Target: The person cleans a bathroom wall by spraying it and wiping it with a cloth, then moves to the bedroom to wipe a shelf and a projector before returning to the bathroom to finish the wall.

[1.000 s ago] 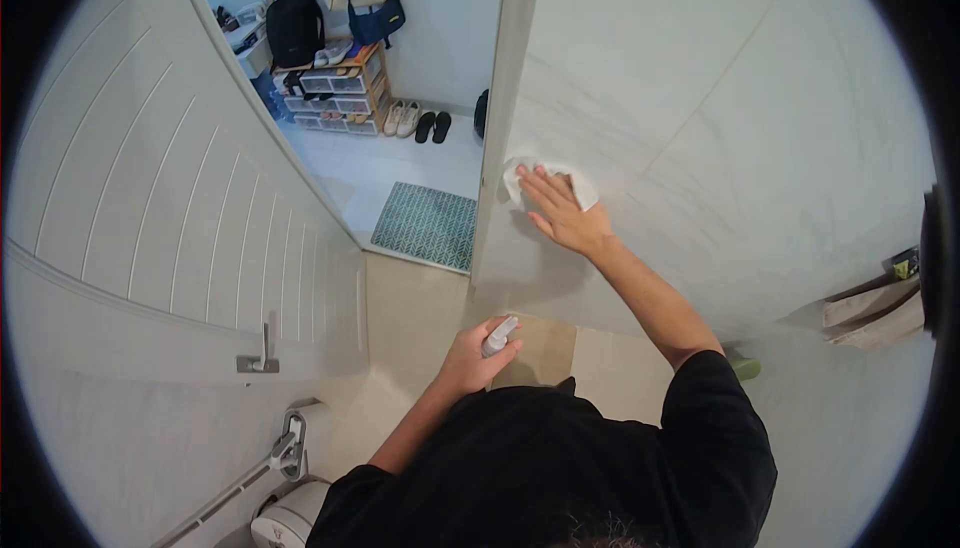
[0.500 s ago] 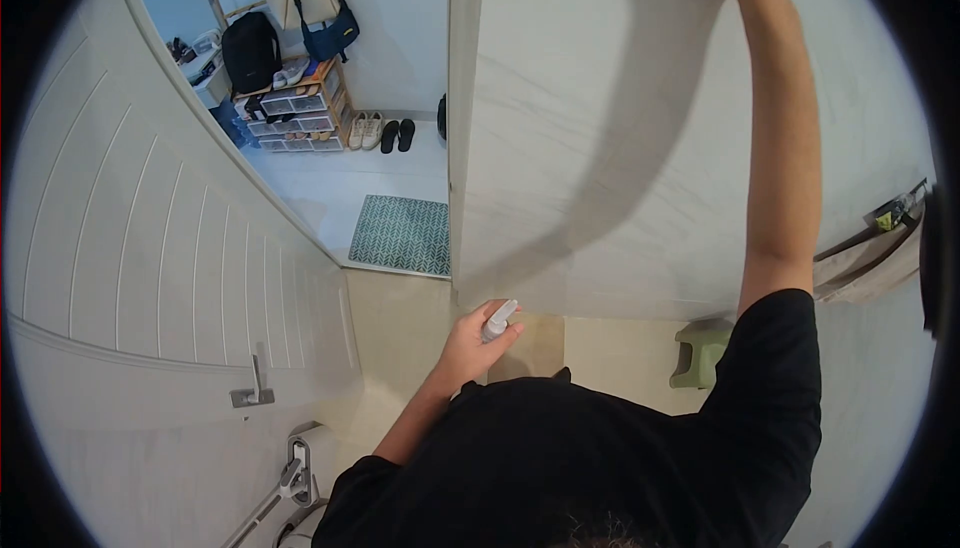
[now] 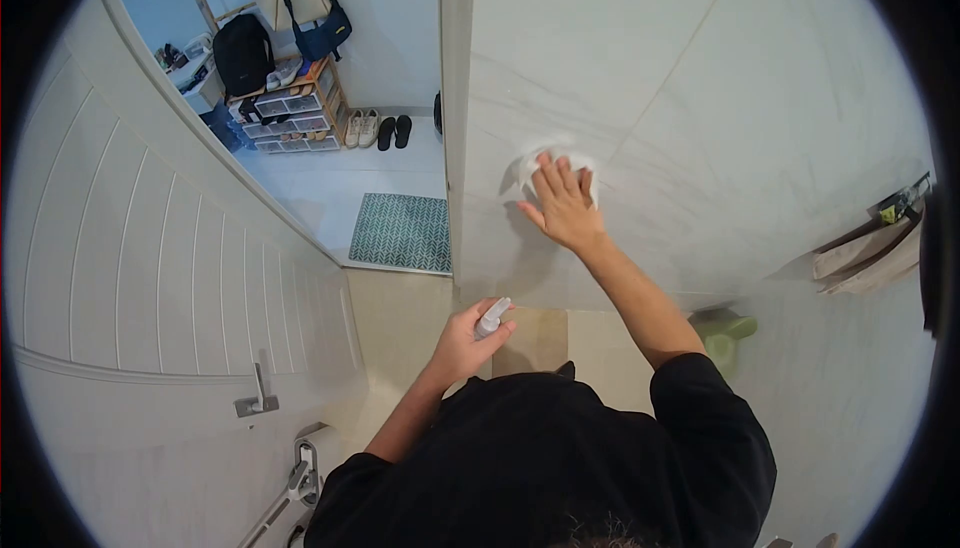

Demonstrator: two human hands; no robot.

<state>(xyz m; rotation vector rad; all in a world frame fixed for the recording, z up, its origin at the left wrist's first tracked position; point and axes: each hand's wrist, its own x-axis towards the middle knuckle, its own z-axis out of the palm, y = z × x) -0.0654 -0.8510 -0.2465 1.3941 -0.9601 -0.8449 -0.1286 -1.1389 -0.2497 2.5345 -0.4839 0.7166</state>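
In the head view my left hand [image 3: 466,344] is wrapped round a small bottle with a white pump or spray top [image 3: 493,317], held low before my body. Most of the bottle is hidden by the fingers. My right hand [image 3: 565,200] lies flat with fingers stretched over a crumpled white cloth [image 3: 592,164], holding it against the pale marbled wall [image 3: 660,78]. Edges of the cloth show past the fingertips and beside the hand. My right arm reaches forward and to the left.
A white door [image 3: 170,248] with a lever handle [image 3: 257,397] stands at the left. Beyond the doorway are a patterned mat [image 3: 400,233], a shoe rack [image 3: 290,113], a backpack and bags. A green stool [image 3: 722,336] and a hanging beige fabric [image 3: 870,255] are at the right.
My right hand has come down and to the left from the top of the view, and the white cloth beneath it now shows. My left hand keeps the bottle in nearly the same place.
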